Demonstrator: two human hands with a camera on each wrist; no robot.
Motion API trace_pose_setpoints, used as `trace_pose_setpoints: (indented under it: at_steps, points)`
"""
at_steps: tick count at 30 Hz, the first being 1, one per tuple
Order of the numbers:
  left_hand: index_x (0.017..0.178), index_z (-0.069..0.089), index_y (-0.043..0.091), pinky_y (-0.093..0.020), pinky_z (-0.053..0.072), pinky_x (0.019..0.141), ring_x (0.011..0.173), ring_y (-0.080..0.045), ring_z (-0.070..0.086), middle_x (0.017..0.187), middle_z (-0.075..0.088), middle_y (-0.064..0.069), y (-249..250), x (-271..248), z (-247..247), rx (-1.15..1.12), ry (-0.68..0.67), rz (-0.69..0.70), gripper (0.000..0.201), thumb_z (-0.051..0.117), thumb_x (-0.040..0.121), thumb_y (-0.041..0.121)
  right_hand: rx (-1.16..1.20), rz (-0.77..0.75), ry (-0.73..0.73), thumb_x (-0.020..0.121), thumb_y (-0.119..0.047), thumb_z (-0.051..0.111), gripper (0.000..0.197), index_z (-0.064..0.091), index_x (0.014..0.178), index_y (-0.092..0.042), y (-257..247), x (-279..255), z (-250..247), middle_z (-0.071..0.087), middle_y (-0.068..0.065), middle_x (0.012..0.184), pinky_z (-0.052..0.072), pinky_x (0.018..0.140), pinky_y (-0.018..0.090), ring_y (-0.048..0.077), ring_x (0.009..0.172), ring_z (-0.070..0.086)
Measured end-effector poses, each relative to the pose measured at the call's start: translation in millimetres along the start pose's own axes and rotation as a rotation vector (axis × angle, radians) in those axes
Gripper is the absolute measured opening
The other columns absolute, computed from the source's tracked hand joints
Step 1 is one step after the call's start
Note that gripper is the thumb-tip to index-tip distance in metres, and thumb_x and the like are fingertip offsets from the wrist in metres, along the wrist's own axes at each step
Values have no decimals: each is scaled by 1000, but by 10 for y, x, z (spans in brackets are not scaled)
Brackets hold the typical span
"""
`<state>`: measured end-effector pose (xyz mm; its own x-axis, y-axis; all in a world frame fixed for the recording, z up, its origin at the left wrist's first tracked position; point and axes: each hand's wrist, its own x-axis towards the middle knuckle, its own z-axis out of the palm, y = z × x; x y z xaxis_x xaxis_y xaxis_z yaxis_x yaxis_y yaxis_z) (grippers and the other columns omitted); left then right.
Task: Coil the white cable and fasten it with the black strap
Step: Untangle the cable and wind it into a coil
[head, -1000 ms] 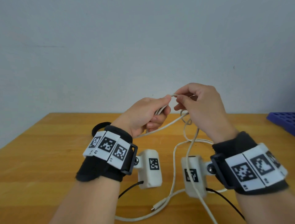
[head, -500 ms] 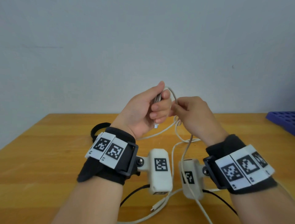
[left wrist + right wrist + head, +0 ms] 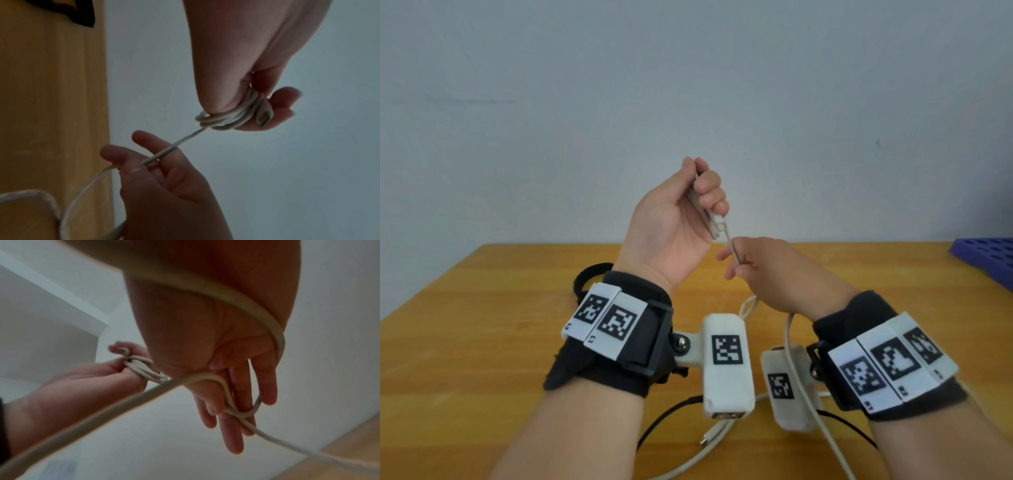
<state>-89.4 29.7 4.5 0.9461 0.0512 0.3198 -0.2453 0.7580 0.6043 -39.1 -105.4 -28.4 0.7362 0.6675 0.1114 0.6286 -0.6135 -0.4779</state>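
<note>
My left hand (image 3: 703, 195) is raised above the table and grips a small coil of the white cable (image 3: 714, 222) between thumb and curled fingers; the coil (image 3: 224, 118) shows several turns beside a plug. A taut strand runs down to my right hand (image 3: 738, 265), which pinches the cable (image 3: 164, 152) between thumb and fingers. In the right wrist view the cable (image 3: 242, 412) loops over the nearly straight fingers. The rest trails to the table, its free plug (image 3: 707, 442) lying near me. The black strap (image 3: 585, 277) lies on the table behind my left wrist, partly hidden.
The wooden table (image 3: 482, 342) stretches out below both hands, with a plain wall behind it. A blue perforated tray (image 3: 986, 253) sits at the far right edge. Thin black leads (image 3: 664, 418) run from the wrist cameras across the near table.
My left hand has risen and turned upright with the coil. My right hand has dropped lower along the cable, so a straight strand now runs between the hands.
</note>
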Motion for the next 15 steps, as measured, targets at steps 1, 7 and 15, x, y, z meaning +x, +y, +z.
trace_pose_setpoints:
  at_steps: [1,7,15]
  points:
    - [85,50,12,-19,45,54,49,-8,46,61,48,3,-13,3,7,-4,1,10,23,34,101,17,-28,-6,-16,96,-8,40,32,57,115,-27,-21,-1,7,65,-4,113,45,79,24,14,105,58]
    - [101,44,5,-27,57,72,65,-16,59,79,59,-11,-86,13,-15,59,82,79,12,37,97,-4,-148,-38,-49,94,-11,43,28,58,114,-23,-133,-55,27,64,0,106,48,86,32,18,100,58]
    - [99,41,8,-35,48,100,100,-28,66,103,67,-18,-161,46,-52,388,155,180,16,34,98,-7,-196,-147,41,86,-13,57,10,63,85,-21,-163,-95,-35,54,-10,68,45,63,25,14,72,56]
